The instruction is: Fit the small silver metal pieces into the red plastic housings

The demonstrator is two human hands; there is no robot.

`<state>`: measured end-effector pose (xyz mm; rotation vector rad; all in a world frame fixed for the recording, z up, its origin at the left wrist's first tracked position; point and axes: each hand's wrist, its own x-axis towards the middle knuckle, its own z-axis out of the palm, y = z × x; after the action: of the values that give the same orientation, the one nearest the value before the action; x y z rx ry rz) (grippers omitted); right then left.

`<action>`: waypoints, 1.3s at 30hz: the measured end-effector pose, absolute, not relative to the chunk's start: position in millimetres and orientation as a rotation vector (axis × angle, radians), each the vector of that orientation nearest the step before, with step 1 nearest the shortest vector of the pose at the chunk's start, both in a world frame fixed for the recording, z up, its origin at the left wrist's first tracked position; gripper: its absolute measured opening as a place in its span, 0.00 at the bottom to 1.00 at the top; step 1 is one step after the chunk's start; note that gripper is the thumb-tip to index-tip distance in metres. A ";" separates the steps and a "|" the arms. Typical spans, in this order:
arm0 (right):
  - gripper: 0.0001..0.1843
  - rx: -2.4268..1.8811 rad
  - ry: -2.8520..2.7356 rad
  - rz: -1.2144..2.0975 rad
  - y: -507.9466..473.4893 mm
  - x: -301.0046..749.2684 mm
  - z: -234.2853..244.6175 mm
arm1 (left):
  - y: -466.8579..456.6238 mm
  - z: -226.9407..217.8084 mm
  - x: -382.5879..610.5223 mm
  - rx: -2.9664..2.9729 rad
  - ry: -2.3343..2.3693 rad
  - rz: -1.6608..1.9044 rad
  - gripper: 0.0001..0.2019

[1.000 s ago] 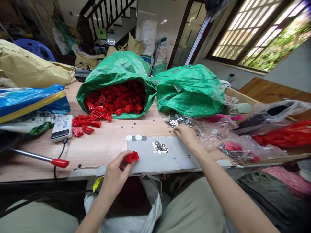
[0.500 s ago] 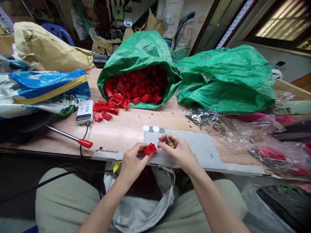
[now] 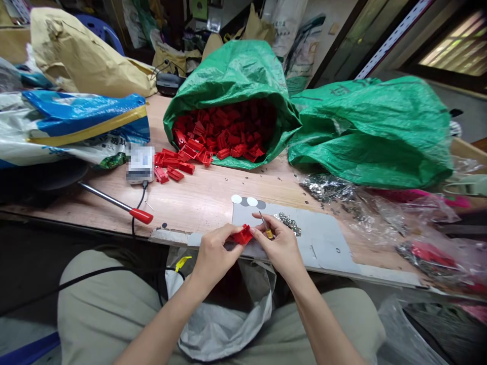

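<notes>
Steadying left hand (image 3: 215, 253): pinched the red part (image 3: 243, 235) by the desk's (image 3: 198, 200) front edge, apparently keeping it still.
Right hand (image 3: 282, 248): clasped the yellow-handled tool (image 3: 269, 233), thumb at the red part.
Metal pieces (image 3: 290, 223): lay near, likely for reach.

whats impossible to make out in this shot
Head view, all of these:
Whether the right hand pinches a tiny piece at the red plastic part: too small, and the hand covers it.
Markings on the white device: blurred into blocks.
Inside of the green sack on the right: hidden by its folds.
Blue-and-white bag: cut off by the left edge.
</notes>
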<state>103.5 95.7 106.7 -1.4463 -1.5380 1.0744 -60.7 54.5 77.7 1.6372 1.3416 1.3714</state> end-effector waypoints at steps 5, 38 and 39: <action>0.20 -1.478 -1.620 0.850 90.6 98.3 108.0 | 54.1 76.8 -60.6 1.666 1.364 1.349 0.12; 0.20 -1.276 -1.035 1.937 80.5 118.7 142.9 | 30.7 95.5 -58.8 1.649 1.261 1.616 0.13; 0.21 -1.298 -1.075 1.922 79.4 120.5 143.5 | 29.4 98.1 -58.4 1.672 1.260 1.612 0.13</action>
<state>120.5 79.4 143.5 -1.2976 -1.0754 1.9217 -58.4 29.4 98.1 1.6722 1.2597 1.6121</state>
